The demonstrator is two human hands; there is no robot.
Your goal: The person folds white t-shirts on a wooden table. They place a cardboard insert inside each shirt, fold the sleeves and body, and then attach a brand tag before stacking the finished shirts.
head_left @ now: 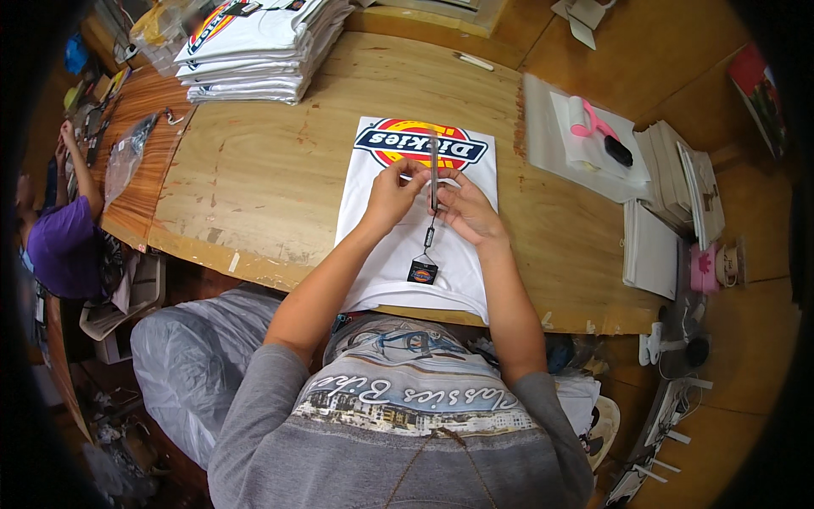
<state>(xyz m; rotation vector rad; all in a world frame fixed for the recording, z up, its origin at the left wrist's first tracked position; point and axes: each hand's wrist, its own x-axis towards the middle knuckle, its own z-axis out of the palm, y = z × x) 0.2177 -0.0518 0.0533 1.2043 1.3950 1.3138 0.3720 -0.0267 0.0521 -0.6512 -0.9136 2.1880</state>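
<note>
Both left hand (395, 197) and right hand (466, 210), grip pinched on a narrow dark strip (434, 161), meet above a white shirt (386, 265) laid flat, I'd guess, for steadiness.

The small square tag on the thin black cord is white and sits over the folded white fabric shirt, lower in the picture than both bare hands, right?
Not the colour: the head view shows the small square tag is black. It does sit over the folded white fabric shirt, lower in the picture than the left hand and right hand.
</note>
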